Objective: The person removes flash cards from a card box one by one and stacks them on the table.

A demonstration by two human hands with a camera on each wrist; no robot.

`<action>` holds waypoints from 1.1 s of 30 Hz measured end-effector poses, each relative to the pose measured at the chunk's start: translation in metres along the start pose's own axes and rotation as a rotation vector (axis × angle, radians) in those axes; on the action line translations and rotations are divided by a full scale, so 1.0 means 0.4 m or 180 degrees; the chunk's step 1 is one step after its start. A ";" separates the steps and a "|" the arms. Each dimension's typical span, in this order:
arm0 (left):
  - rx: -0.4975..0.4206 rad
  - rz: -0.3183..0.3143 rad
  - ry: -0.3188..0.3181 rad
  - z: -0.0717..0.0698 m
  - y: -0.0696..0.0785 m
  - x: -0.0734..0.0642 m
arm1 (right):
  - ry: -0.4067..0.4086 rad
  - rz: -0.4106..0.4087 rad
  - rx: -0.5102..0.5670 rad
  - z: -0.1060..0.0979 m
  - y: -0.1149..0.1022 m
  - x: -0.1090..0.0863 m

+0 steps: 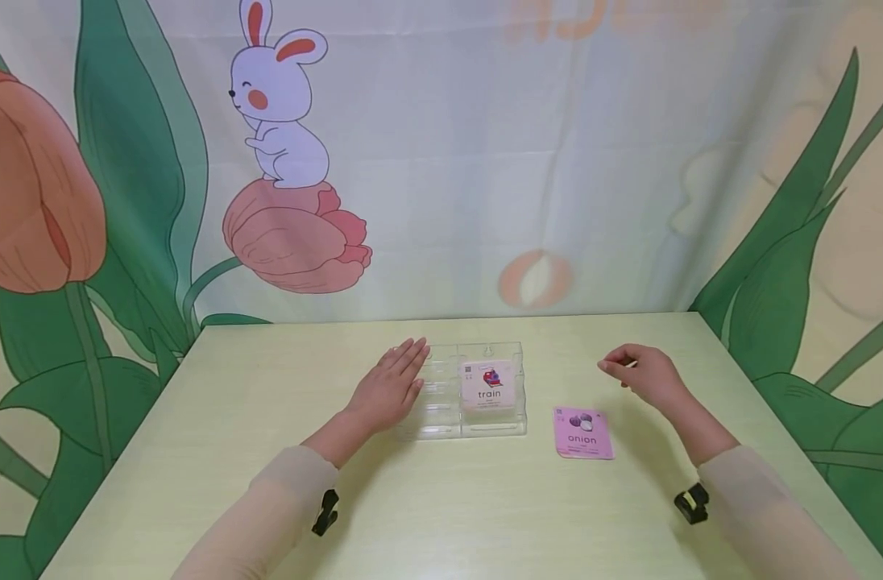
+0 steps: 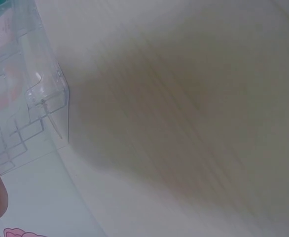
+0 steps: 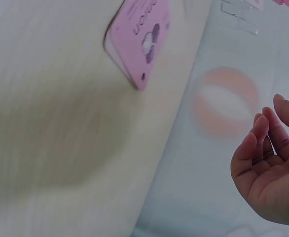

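Note:
A clear plastic card holder [image 1: 441, 427] lies on the table, and a card reading "train" [image 1: 488, 388] sits in its right section. My left hand [image 1: 391, 384] rests on the holder's left side with straight fingers, hiding part of it. The left wrist view catches just the holder's clear corner [image 2: 48, 98] and a bit of the hand. To the right of the holder lies a small stack of pink cards, topped by an "onion" card [image 1: 585, 435]. Above and right of that stack hovers my right hand [image 1: 644, 374], its fingers loosely bent and nothing between them.
A pale wooden table [image 1: 485, 515] carries everything. Behind its far edge hangs a printed cloth [image 1: 441, 161] with a rabbit, tulips and leaves. Each sleeve has a black clip, the left one [image 1: 325, 512] and the right one [image 1: 692, 503].

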State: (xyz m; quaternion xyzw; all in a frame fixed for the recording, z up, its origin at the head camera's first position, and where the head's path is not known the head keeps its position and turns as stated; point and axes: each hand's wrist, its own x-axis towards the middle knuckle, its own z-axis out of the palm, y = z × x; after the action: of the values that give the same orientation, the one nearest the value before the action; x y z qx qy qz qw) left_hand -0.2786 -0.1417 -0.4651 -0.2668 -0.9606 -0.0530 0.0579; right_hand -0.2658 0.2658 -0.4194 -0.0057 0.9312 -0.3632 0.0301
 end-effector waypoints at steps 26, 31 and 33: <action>0.0121 0.0041 -0.0079 -0.007 -0.006 0.004 | 0.0146 -0.0652 0.0157 0.084 -0.138 0.020; 0.0150 0.0071 -0.0024 -0.001 -0.008 0.004 | 0.0141 -0.0770 0.0156 0.120 -0.154 0.034; 0.0143 0.0076 -0.0011 0.000 -0.009 0.005 | 0.0136 -0.0778 0.0170 0.134 -0.158 0.039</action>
State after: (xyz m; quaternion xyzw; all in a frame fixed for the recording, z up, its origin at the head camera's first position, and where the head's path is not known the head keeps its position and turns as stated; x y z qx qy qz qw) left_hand -0.2822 -0.1436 -0.4649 -0.2769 -0.9584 -0.0303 0.0629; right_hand -0.2789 0.1825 -0.4169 -0.1107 0.9140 -0.3889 -0.0341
